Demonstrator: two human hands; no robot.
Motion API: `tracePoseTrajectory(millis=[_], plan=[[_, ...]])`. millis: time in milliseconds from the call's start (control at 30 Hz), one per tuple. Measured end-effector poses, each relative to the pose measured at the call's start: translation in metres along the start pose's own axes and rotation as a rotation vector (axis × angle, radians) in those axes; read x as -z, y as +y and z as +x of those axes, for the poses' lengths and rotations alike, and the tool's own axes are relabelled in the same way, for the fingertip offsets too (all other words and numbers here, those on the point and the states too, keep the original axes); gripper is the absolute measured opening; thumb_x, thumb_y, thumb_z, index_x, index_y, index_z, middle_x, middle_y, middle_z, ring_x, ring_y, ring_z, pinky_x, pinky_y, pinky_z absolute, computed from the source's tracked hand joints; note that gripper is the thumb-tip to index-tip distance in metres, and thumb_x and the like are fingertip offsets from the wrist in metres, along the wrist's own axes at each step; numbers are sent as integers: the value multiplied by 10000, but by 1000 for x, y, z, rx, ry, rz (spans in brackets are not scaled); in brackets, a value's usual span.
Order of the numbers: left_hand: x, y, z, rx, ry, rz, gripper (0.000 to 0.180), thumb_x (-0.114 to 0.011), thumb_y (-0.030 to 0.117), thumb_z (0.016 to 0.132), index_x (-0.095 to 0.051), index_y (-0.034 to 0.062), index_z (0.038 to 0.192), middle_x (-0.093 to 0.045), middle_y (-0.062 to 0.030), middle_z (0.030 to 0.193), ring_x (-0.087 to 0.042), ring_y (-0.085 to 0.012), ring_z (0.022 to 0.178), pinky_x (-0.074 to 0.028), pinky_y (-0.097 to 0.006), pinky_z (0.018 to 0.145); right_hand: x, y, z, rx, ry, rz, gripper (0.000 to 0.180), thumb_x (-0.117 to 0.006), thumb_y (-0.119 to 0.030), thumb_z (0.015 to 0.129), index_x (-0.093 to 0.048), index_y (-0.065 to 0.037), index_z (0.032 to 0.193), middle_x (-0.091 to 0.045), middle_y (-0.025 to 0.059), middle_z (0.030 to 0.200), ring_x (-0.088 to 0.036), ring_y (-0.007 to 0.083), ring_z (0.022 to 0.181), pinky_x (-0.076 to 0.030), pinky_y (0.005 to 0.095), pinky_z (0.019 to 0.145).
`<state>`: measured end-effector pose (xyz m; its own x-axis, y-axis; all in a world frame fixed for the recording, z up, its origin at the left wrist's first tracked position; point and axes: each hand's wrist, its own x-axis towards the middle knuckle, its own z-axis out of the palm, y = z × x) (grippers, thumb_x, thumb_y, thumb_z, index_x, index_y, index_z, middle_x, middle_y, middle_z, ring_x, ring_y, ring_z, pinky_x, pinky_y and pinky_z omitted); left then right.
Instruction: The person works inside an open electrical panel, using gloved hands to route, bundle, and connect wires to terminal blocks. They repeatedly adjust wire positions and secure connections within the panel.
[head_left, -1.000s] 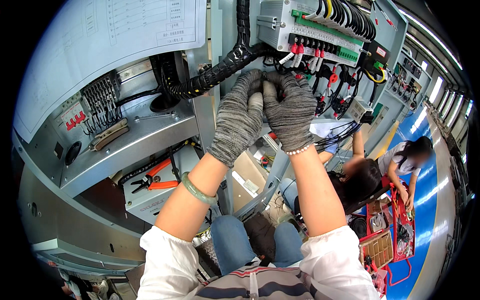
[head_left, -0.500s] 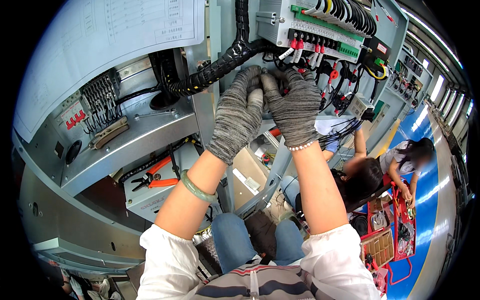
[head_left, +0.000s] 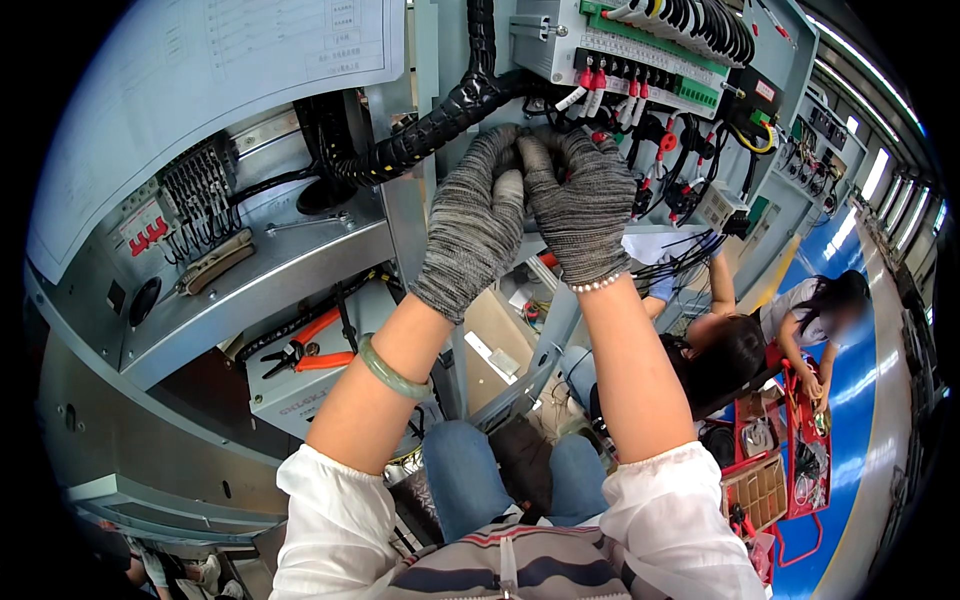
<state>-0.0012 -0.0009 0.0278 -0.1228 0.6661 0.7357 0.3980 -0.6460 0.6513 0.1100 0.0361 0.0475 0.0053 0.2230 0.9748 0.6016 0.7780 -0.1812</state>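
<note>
Both my hands wear grey knitted gloves and meet at the metal cabinet panel, under a thick black wrapped cable bundle [head_left: 440, 130]. My left hand [head_left: 474, 220] is closed, its fingertips reaching in below the bundle. Beside it my right hand [head_left: 580, 200] has its fingers curled in toward the same spot. What the fingertips grip is hidden behind the gloves. Just above sits a grey terminal unit [head_left: 640, 60] with green connectors, red-sleeved wire ends and white wire markers. Black and red switch parts [head_left: 668, 145] with wires are mounted right of my right hand.
At left, a large paper wiring diagram [head_left: 220, 70] hangs over a metal shelf. A wrench [head_left: 310, 224] and a folded tan-handled knife [head_left: 215, 262] lie there; orange-handled pliers [head_left: 310, 352] rest on a grey box below. At right, two people work near a red tool cart [head_left: 745, 435].
My hands stay at the same place on the panel, with only a slight shift of the right hand's fingers. The view has tilted a little.
</note>
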Motion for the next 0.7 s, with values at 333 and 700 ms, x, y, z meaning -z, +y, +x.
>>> tracePoseTrajectory(millis=[333,700], plan=[[4,9,-1,21,-43,2,344,-499,98,922,-470,18,1255,-593,-140,1134,-568,-208,1062,-443,-314,934,2,5,-4,82,15,-6,127,-681,-166,761,-674,-64,836,-634,92,721,-586,233,659,-478,333,604],[2,3,0,4,-15,46,350,-510,103,919,-466,30,1258,-594,-113,1112,-572,-177,1021,-482,-283,861,-1,6,-2,31,-14,13,173,-702,-217,755,-681,-68,841,-642,105,710,-607,246,691,-488,347,629]])
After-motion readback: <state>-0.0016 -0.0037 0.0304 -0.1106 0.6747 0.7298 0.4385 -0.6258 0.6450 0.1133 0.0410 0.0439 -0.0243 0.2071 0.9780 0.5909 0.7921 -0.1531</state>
